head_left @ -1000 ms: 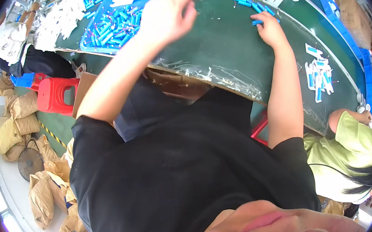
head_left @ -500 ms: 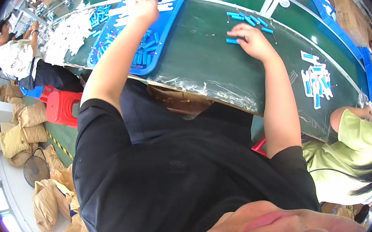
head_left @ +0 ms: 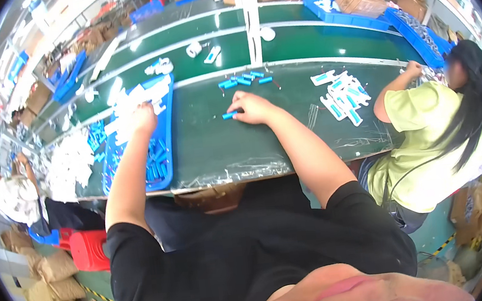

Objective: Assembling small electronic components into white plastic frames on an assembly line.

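My left hand (head_left: 145, 120) reaches over the blue tray (head_left: 169, 114), its fingers curled down among white plastic pieces (head_left: 155, 93); whatever they grip blends into the bright white. Loose blue batteries (head_left: 159, 164) fill the near part of that tray. Between the fingertips of my right hand (head_left: 253, 109) is a blue cylindrical battery (head_left: 228, 116), held just at the table surface. Beyond it lies a small group of blue batteries (head_left: 243, 80) with thin wires. To the right, white pieces with blue batteries fitted in them (head_left: 346, 97) lie in a heap.
A pile of white pieces (head_left: 69, 162) sits left of the tray. Co-workers sit at the left (head_left: 13, 192) and close on the right (head_left: 427, 137). Past the green table (head_left: 211, 148) run a rail and a green belt (head_left: 300, 44) with white round parts (head_left: 193, 49).
The view has swung, so the table now appears lower and more level. My right hand still holds the battery near the small group; my left hand remains at the white pieces in the tray.
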The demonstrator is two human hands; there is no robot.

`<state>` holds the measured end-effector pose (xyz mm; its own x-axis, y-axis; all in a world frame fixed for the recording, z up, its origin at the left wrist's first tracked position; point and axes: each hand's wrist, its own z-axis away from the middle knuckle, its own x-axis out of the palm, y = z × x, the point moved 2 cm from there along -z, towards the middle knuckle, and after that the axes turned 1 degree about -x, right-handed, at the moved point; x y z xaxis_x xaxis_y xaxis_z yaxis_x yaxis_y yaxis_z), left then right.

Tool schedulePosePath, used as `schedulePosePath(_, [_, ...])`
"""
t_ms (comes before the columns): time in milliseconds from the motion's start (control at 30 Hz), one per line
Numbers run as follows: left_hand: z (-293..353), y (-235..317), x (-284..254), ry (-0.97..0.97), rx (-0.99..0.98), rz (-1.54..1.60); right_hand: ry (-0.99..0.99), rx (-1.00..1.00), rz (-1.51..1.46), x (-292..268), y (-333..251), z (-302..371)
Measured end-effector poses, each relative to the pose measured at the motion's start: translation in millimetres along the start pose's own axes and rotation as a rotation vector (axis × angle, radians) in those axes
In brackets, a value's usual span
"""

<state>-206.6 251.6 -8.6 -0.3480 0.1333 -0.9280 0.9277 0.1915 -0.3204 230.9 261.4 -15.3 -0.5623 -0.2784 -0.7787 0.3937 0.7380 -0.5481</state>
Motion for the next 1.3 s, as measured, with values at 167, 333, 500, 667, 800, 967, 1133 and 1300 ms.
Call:
schedulePosePath(167, [6.3,33.9,-42.5,0.025,0.036,0.077,0.083,0.056,0.098,1.9,8.9,9.1])
schedulePosePath(333, [3.9,28.3,-47.1,-0.089,0.07,-0.089,0.057,0.073,0.081,-3.2,-4.4,4.5])
schedulePosePath(500, [7.6,45.8,-58.7,-0.131,-0.009,0.045,0.084,0.014,-0.001,-5.2,19.6,12.7])
schedulePosePath(667, [28.4,29.4,-52.3,-0.113,-0.096,0.108,0.021,0.054,0.013,-5.0,-8.2,9.1])
schedulePosePath(800, [65.2,56.3,-104.3,0.05,-0.082,0.408,0.071,0.064,0.065,-5.6,-7.8,12.6])
schedulePosePath(967, [153.8,133.3,-145.5,0.123,0.093,0.696,0.129,-0.017,0.142,-13.3,-5.9,3.5])
schedulePosePath(1133, [199.6,197.4,-121.2,-0.01,0.046,0.777,0.13,0.063,0.098,-5.1,4.5,-1.4])
schedulePosePath(1300, [216.4,174.5,-114.3,0.134,0.079,0.86,0.081,0.056,0.138,4.6,-12.0,-0.9])
